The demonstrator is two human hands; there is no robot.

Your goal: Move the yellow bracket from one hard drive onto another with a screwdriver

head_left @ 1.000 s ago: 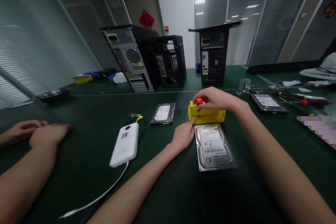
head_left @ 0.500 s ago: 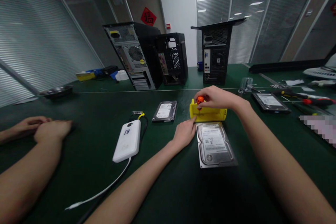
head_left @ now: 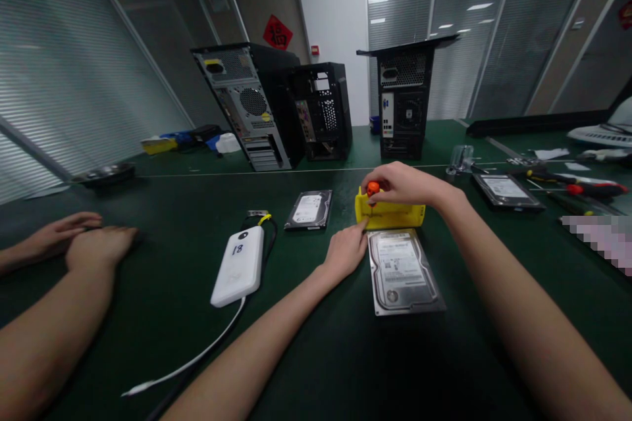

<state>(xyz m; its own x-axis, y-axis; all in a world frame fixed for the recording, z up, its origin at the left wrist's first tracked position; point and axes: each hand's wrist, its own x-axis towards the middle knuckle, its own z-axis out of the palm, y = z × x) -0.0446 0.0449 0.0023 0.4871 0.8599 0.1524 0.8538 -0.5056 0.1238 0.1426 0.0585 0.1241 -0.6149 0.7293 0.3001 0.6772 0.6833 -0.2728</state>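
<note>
My right hand (head_left: 397, 184) closes from above on a small screwdriver (head_left: 372, 189) with an orange-red handle. Its thin shaft points down into a yellow plastic bracket (head_left: 399, 216) lying on the table. My left hand (head_left: 348, 247) grips the bracket's near left corner, with the index fingertip pressed on it by the screwdriver tip; some of its fingers are hidden. Right against the near side of the bracket lies a silver hard drive (head_left: 402, 273), label up. Whatever sits under the screwdriver tip is too small to make out.
Another hard drive (head_left: 309, 209) lies left of the bracket, and a white power bank (head_left: 239, 266) with a cable is nearer. Another person's hands (head_left: 99, 247) rest at left. Computer cases (head_left: 405, 102) stand behind. Tools (head_left: 575, 189) and a third drive (head_left: 508, 191) lie right.
The view shifts very slightly. Both hands, the screwdriver and the bracket keep their places. The other person's far hand has lifted its fingers a little.
</note>
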